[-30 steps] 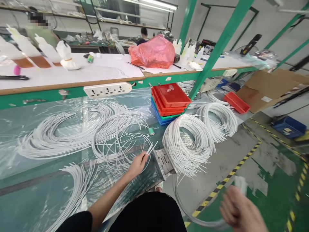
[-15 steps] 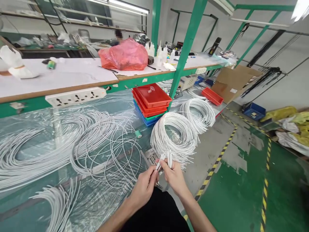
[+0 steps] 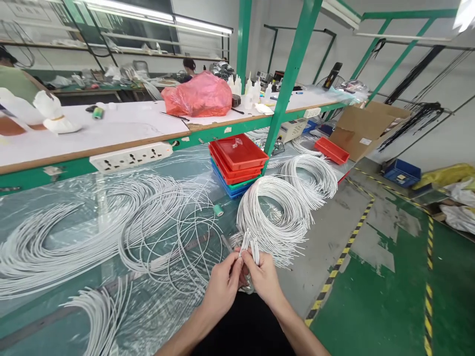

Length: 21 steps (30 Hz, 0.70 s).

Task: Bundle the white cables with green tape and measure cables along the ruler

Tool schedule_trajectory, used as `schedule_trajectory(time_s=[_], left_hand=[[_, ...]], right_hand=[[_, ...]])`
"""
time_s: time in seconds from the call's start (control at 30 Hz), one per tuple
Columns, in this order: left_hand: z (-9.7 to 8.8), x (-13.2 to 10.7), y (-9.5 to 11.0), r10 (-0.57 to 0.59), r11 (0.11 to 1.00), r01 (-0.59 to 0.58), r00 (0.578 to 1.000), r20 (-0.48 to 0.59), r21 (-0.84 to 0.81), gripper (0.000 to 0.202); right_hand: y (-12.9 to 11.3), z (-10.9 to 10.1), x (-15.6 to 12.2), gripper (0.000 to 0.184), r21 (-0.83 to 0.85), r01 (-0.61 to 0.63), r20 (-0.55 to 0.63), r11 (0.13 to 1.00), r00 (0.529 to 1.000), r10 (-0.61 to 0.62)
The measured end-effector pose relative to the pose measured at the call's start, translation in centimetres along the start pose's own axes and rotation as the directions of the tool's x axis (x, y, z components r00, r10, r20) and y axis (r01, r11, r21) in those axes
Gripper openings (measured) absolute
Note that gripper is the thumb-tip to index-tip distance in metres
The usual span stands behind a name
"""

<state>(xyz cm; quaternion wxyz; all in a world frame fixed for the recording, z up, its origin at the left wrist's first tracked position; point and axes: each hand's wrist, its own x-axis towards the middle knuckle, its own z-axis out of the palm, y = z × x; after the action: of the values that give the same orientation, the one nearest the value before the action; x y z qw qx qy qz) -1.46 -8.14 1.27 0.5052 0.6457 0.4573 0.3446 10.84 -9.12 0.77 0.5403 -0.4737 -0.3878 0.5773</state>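
My left hand (image 3: 223,281) is closed, thumb and fingers pinching a few white cables (image 3: 245,239) whose ends point up and away. Close beside it, my right hand (image 3: 265,278) is closed around another small bunch of white cable ends (image 3: 255,251). The two hands touch or nearly touch in front of my black clothing. What hangs below the fingers is mostly hidden. Just beyond them lies a thick coil of white cables (image 3: 256,210), with a second coil (image 3: 313,173) behind it. Loose loops of white cable (image 3: 178,237) spread to the left.
Red, green and blue trays (image 3: 239,152) are stacked by a green post (image 3: 293,64). A small green roll (image 3: 218,210) lies on the film-covered bench. A raised shelf with a power strip (image 3: 131,156) and red plastic bag (image 3: 198,96) runs behind. Another person (image 3: 17,81) is at far left.
My view has turned slightly left, bringing a person into sight at far left. Both hands stay together, and the cable ends in them have shifted, the right bunch now sitting lower.
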Motion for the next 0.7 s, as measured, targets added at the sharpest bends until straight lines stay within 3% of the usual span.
schedule_trajectory(time_s=[0.53,0.7], left_hand=[[0.7,-0.1,-1.7,0.028,1.0,-0.028,0.999,-0.026,-0.004,0.03],[0.9,-0.2,-2.0,0.024,1.0,-0.024,1.0,-0.005,0.01,0.03]], right_hand=[[-0.7,0.1,0.3,0.059,0.081,-0.05,-0.134,0.995,0.989,0.06],[-0.8,-0.8,0.5,0.066,0.105,-0.085,-0.198,0.991,0.975,0.104]])
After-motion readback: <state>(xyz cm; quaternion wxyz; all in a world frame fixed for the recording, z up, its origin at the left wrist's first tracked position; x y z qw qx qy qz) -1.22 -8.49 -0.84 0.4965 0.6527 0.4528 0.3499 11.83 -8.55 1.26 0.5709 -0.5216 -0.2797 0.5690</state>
